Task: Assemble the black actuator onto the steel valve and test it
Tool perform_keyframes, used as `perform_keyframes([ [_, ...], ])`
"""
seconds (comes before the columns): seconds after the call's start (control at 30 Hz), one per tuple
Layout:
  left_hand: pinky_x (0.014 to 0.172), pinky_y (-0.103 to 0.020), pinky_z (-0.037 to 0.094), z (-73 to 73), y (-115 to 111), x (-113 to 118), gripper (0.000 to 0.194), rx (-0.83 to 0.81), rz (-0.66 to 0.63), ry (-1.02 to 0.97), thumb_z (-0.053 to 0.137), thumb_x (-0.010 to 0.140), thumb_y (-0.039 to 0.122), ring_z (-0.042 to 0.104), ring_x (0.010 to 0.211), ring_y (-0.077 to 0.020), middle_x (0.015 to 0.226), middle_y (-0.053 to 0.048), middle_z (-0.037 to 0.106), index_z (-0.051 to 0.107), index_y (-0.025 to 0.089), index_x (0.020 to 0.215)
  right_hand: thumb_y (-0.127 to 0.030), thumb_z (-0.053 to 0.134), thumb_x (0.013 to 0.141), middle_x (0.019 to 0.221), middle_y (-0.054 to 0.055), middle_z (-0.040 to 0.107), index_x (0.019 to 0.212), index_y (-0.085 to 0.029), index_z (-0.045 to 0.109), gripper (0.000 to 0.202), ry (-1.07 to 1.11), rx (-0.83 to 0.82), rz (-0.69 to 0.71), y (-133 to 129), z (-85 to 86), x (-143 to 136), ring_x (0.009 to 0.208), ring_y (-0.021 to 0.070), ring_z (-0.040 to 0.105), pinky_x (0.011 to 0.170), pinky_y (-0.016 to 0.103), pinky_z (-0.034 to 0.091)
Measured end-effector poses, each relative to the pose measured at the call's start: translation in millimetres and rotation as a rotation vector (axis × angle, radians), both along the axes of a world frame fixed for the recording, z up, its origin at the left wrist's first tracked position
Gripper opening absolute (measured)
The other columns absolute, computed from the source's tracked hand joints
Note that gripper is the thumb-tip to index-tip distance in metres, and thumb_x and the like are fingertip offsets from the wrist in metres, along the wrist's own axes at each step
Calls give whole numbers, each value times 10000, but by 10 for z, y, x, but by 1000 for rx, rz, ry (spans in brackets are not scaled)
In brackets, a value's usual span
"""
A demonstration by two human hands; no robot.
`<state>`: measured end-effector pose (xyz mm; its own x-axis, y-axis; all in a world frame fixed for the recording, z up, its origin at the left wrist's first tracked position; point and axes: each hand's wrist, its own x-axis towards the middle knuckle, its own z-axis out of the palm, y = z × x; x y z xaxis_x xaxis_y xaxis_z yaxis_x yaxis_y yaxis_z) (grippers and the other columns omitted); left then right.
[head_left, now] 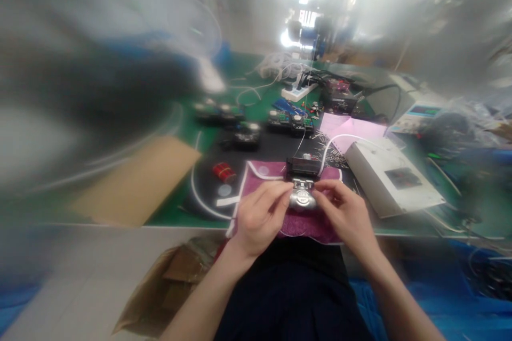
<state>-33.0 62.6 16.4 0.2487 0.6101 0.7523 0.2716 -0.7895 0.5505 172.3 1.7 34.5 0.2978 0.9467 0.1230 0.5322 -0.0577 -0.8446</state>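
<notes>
A silver metal part with a round embossed face (303, 199) lies over a purple cloth (260, 173) at the bench's front edge. Directly behind it sits a black housing (303, 166); whether the two are joined I cannot tell. My left hand (262, 213) pinches the left side of the silver part between thumb and fingertips. From the right, my right hand (344, 208) grips its upper right side the same way, fingers bent. The fingertips cover small details at the part's upper edge.
Circuit modules (246, 133) stand on a black mat, with a red wire bundle (224, 172) nearer. Loose screws (332, 154) lie beside pink paper (356, 130). At right is a white box (394, 176), at left a cardboard sheet (140, 181). A power strip (299, 91) sits behind.
</notes>
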Motion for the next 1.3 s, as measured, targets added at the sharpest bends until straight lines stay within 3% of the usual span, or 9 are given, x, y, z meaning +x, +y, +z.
perform_keyframes([
  [0.17,917,-292,597,-79,-130,16,291,-133,36,-59,706,906,46,731,1003,-146,1080,-28,770,722,207,1148,-449,723,924,956,37,778,1013,-223,775,248,36,-14,-1,96,-18,-13,784,186,676,760,324,506],
  [0.27,928,-302,593,-93,-164,43,293,-154,10,-24,690,924,61,726,1021,-152,1111,-31,767,711,215,1172,-461,754,892,900,42,762,975,-207,759,267,164,-57,48,155,-48,42,773,190,659,720,313,496],
  [0.5,1047,-416,539,-36,-259,244,251,-129,52,227,643,979,160,647,1155,-220,1209,-72,717,690,208,1220,-455,767,888,885,19,717,960,-211,705,262,330,-39,82,184,-117,60,786,168,627,742,289,492],
  [0.67,1012,-479,543,-11,-320,391,353,-183,143,349,626,1001,281,569,1158,-279,1251,-129,651,650,185,1340,-437,774,893,938,22,735,965,-217,707,240,428,-18,55,141,-147,2,886,177,656,840,290,504],
  [0.93,1008,-473,543,33,-323,448,344,-216,144,328,622,997,275,537,1152,-279,1234,-132,622,659,180,1325,-483,819,836,952,41,754,978,-203,729,327,522,-62,-24,113,-97,-56,840,177,667,772,280,517],
  [1.3,1030,-468,533,-51,-308,434,404,-209,134,274,687,957,267,538,1187,-280,1254,-144,614,661,187,1352,-508,818,835,835,8,708,921,-203,684,343,620,-171,-44,101,-96,-64,679,131,583,626,247,468],
])
